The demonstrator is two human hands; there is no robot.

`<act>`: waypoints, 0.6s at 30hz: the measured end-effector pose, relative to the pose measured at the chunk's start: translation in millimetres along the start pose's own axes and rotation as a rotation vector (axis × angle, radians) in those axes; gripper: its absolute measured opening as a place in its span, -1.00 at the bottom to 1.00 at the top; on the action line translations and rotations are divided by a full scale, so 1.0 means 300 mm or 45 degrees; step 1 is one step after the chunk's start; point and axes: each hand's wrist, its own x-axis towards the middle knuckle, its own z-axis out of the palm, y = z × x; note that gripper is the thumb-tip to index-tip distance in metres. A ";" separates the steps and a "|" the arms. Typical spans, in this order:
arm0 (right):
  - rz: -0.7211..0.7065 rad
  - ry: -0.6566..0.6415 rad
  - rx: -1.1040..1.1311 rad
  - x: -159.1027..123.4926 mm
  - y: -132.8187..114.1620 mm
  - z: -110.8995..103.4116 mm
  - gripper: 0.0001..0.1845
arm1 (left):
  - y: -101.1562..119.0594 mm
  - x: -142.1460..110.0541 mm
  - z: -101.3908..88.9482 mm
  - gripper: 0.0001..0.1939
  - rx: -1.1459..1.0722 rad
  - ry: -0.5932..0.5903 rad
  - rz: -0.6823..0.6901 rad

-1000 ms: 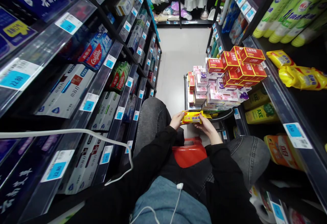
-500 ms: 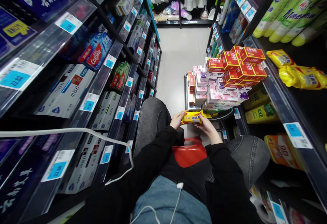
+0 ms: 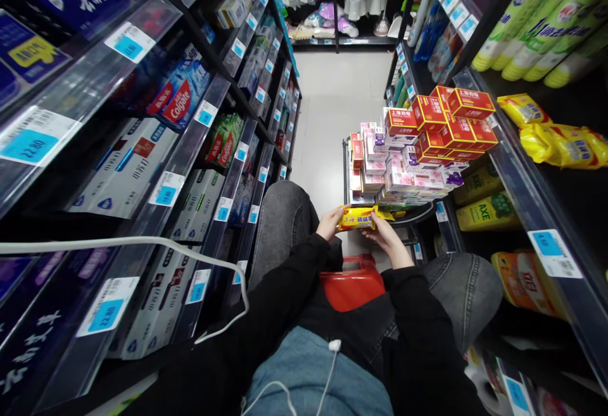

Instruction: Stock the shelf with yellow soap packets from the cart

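Note:
Between my knees I hold a yellow wrapped soap bar (image 3: 357,218) with red and dark printing. My left hand (image 3: 329,223) pinches its left end. My right hand (image 3: 386,236) is closed on its right end, thumb on the near face; some fingers are hidden beneath. Just beyond stands a black cart (image 3: 346,169) piled with boxes: red-and-gold boxes (image 3: 430,112) on top, white-and-pink boxes (image 3: 396,172) below. Another yellow wrapper shows partly behind my right thumb. On the right shelf lie similar yellow packets (image 3: 560,140).
Toothpaste boxes (image 3: 178,99) fill the left shelves (image 3: 164,178). Yellow-green bottles (image 3: 536,23) and AXE detergent (image 3: 489,213) stand on the right shelves. A red plastic stool (image 3: 352,283) is under me. A white cable (image 3: 199,254) crosses on the left. Grey floor (image 3: 327,87) runs ahead.
The soap bar has turned slightly in my fingers, so its printing sits a little differently. Both hands keep their places, and the view shifts only very slightly.

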 end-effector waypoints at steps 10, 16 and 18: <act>-0.087 -0.014 -0.010 0.002 0.013 -0.009 -0.72 | -0.009 0.009 -0.011 -0.53 -0.006 -0.022 0.013; -0.473 -0.087 -0.270 -0.007 -0.012 -0.003 -0.54 | -0.009 0.006 -0.008 -0.48 0.016 -0.099 0.015; -0.671 0.005 -0.548 -0.018 -0.041 -0.059 -0.61 | -0.004 0.004 -0.006 -0.50 0.072 -0.094 0.027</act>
